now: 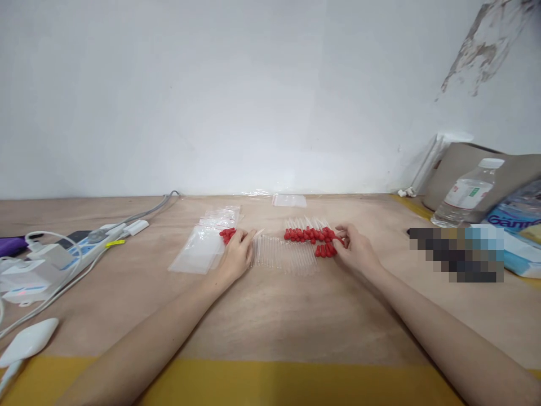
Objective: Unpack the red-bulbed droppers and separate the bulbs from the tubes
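The clear tubes (pixel 285 255) are lying side by side in the middle of the frame. Just above and to the right, a row of red tops (pixel 308 233) is sitting with pale sticks (pixel 305 221) poking out behind it. A few loose red tops (pixel 324 251) are lying just below the row's right end, and a small red pile (pixel 226 233) is sitting left of the middle.

The left hand (pixel 239 248) is resting between that pile and the tubes. Its fingers are bending in, and a thin pale tip is showing beside them, but I cannot tell if they are pinching it. The right hand (pixel 355 248) is curling its fingers and thumb around the right end of the red row. They look to be touching the tops, but I cannot tell if they are squeezing one.

The tubes are looking light, stiff and smooth, so they may roll or slip. If they are glass, they could crack. Holding one gently around its middle seems best. The red tops are looking soft and squishy, so pinching their fat sides should work well.
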### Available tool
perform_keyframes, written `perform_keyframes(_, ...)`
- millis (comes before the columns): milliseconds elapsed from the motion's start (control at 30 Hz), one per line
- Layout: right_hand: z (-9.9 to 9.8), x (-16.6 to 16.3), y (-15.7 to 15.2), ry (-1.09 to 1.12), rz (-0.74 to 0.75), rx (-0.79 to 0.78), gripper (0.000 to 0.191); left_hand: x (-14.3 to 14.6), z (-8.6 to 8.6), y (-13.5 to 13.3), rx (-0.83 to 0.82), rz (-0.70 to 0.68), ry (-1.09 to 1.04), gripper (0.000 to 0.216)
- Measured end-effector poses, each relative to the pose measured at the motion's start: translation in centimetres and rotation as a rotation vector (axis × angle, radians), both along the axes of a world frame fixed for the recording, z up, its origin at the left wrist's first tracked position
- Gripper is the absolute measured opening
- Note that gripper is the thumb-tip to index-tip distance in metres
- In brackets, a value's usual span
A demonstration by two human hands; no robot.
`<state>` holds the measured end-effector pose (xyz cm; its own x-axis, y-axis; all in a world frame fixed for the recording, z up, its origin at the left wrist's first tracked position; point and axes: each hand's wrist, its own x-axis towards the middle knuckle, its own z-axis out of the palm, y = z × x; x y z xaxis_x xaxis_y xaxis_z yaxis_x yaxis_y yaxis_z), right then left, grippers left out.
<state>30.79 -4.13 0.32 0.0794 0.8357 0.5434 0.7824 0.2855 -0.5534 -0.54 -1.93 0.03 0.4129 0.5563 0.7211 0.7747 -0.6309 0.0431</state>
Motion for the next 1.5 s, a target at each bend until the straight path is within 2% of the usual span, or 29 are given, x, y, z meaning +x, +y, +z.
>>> perform_keyframes(133, 0.5, 0.1, -0.2, 0.064, -0.005, -0.11, 0.015, -0.2, 0.1, 0.0, -0.002, 0.04, -0.001, 0.017)
perform_keyframes(300, 0.5, -0.1, -0.4, 0.075, -0.005, -0.169, 0.017, -0.1, 0.0, -0.3, -0.026, -0.009, 0.015, 0.016)
perform_keyframes(533, 0.1, 0.0, -0.2, -0.09, -0.005, -0.106, 0.03, 0.0, 0.0, -1.1, -0.085, -0.08, 0.011, 0.016)
perform_keyframes(733, 0.2, 1.2, 1.0, -0.034, -0.169, 0.004, 0.03, 0.3, 0.4, -1.9, -0.022, -0.069, 0.034, 0.018)
perform_keyframes(900, 0.4, 1.0, 2.7, -0.058, -0.24, -0.166, 0.042, 0.6, 0.6, -2.1, -0.016, -0.014, 0.105, 0.017)
perform_keyframes(1000, 0.2, 0.4, 3.3, -0.089, -0.279, -0.213, 0.04, 0.6, 0.5, -2.0, -0.015, -0.019, 0.119, 0.017)
perform_keyframes(1100, -0.1, 0.3, 3.6, -0.076, -0.296, -0.157, 0.033, 0.7, 0.4, -1.9, -0.006, -0.018, 0.113, 0.018)
perform_keyframes(1200, -0.4, 0.4, 3.5, 0.006, -0.312, -0.022, 0.032, 0.7, 0.3, -1.7, 0.008, -0.025, 0.104, 0.018)
perform_keyframes(1300, -0.4, -0.6, 2.7, 0.068, -0.218, 0.137, 0.03, 1.0, 0.4, -1.6, 0.052, -0.021, 0.095, 0.028)
perform_keyframes(1500, -0.7, -5.7, -0.7, -0.114, 0.196, 0.244, 0.02, 1.9, 0.9, -2.1, 0.192, -0.045, 0.183, 0.039)
